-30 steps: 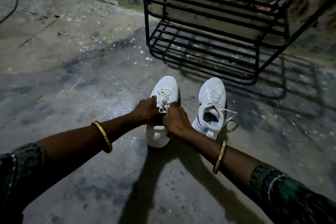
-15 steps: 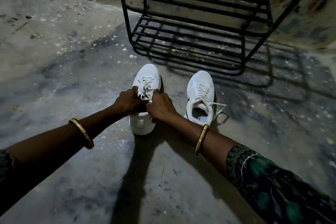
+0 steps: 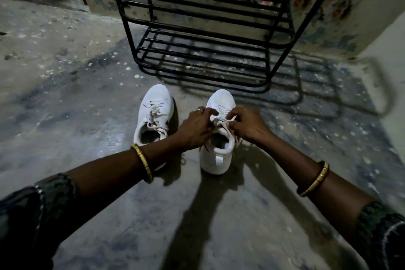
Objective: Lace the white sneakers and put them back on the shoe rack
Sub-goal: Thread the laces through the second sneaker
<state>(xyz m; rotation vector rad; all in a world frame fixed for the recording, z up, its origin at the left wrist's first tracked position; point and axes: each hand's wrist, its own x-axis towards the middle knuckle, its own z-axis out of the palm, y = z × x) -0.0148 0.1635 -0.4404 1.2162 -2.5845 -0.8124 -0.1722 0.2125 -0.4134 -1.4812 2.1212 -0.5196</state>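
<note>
Head view showed the left hand and right hand each pinching lace on the right sneaker, beside the left sneaker on the floor, near the shoe rack; tying probably came next.

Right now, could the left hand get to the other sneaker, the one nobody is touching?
Probably yes. The left hand is busy pinching the lace of the right sneaker, but the left sneaker sits close beside it on the floor, and nothing lies between them.
</note>
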